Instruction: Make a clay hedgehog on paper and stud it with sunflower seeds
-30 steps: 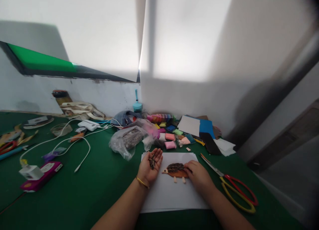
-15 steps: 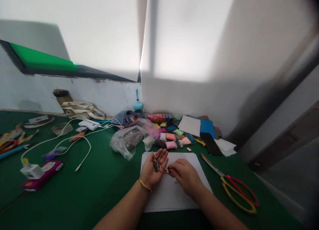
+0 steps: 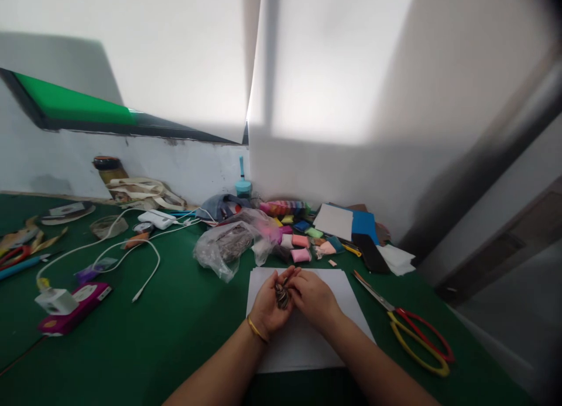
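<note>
My left hand (image 3: 266, 305) lies palm up over a white sheet of paper (image 3: 302, 344), cupped around a small heap of dark striped seeds (image 3: 281, 294). My right hand (image 3: 315, 297) rests against it, with its fingertips pinched together in the heap. A gold bangle sits on my left wrist. The brown hedgehog figure that lay on the paper is hidden under my right hand.
On the green table, a clear plastic bag of seeds (image 3: 226, 245) lies beyond the paper, beside coloured clay packs (image 3: 299, 242) and foam sheets (image 3: 346, 223). Red-and-yellow scissors (image 3: 415, 333) lie to the right. White cables, a charger (image 3: 55, 300) and a pink box (image 3: 76, 315) are on the left.
My right hand has left the hedgehog figure and moved left to my left palm, where its fingers now pinch into the seeds. My left hand has curled a little more.
</note>
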Demonstrator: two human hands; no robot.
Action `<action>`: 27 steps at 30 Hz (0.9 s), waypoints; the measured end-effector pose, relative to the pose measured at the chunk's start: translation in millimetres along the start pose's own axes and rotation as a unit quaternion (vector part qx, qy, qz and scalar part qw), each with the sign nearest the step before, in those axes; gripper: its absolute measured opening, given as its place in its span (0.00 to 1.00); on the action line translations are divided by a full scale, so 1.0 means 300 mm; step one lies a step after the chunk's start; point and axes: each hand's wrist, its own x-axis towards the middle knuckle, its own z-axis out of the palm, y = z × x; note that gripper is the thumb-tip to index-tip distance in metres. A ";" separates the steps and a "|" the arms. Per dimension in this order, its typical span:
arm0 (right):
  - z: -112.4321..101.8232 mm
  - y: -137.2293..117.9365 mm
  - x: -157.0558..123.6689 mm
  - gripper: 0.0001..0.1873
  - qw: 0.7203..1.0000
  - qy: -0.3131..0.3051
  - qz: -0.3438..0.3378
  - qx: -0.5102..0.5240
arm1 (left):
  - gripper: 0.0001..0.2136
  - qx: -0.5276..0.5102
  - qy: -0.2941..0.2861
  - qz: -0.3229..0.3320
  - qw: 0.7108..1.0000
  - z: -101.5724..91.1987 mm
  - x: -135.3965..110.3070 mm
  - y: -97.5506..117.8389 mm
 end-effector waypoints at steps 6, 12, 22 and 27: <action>-0.050 0.020 -0.007 0.08 0.996 0.063 0.050 0.045 | 0.17 0.006 0.009 0.016 1.000 0.011 -0.009 0.025; -0.097 0.148 -0.105 0.11 0.984 0.040 0.142 0.102 | 0.15 -0.029 0.067 0.107 0.992 -0.015 0.020 0.070; -0.054 0.119 -0.183 0.08 0.999 -0.017 0.023 0.034 | 0.14 -0.022 0.099 0.123 0.987 -0.027 0.037 0.073; -0.035 0.094 -0.170 0.07 1.000 -0.018 -0.015 0.012 | 0.14 -0.017 0.095 0.120 0.988 -0.030 0.039 0.074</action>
